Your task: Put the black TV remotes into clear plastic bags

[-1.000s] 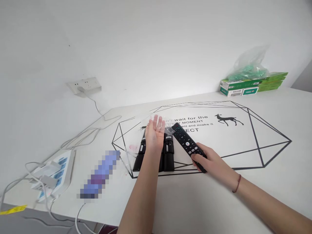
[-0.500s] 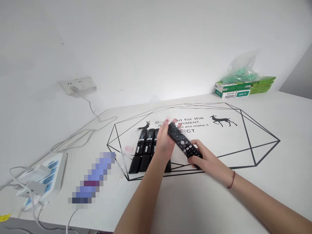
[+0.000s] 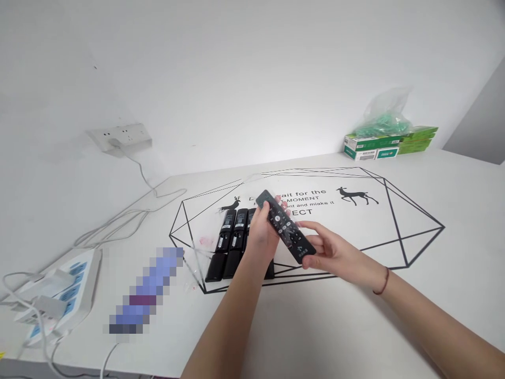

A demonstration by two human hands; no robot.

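I hold a black remote control (image 3: 284, 227) above the white table (image 3: 355, 316), button side up. My left hand (image 3: 262, 231) grips its far half, fingers wrapped round the body. My right hand (image 3: 329, 251) holds its near end with the fingers under it and the thumb beside it. A thin clear film seems to cover the remote. Below my left hand, a row of black remotes (image 3: 231, 243) lies face down, side by side on the table.
Clear plastic wrappers (image 3: 195, 258) lie left of the row. A blurred purple object (image 3: 144, 289) rests nearer the front left. A white power strip (image 3: 59, 297) with cables sits at the left edge. Green boxes with a plastic bag (image 3: 389, 139) stand at the back right.
My left hand left the row of remotes and closed round the far half of the remote in my right hand. The remote rose and its near end slid out of my right palm.
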